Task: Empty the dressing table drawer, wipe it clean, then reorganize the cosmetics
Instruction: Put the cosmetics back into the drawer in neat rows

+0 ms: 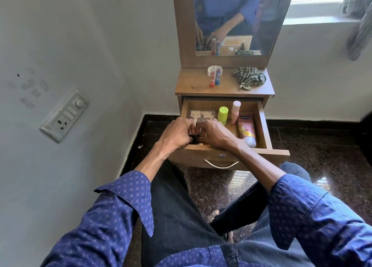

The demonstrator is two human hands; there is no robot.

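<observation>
Room: grey walls, dark speckled floor, wooden dressing table point(201, 85) with mirror.
Drawer point(265, 126): pulled open below the tabletop.
Tabletop: checked cloth point(249, 78) at right rear; two small tubes point(214, 78) near the middle.
Drawer contents: pink lotion tube point(246, 130) along the right wall, peach bottle point(235, 112) and lime bottle point(223, 114) beside it.
Left hand point(177, 133), right hand point(213, 134): fingertips curled together over the front left corner, pinching small dark items point(194, 138); what they are, unclear.
</observation>
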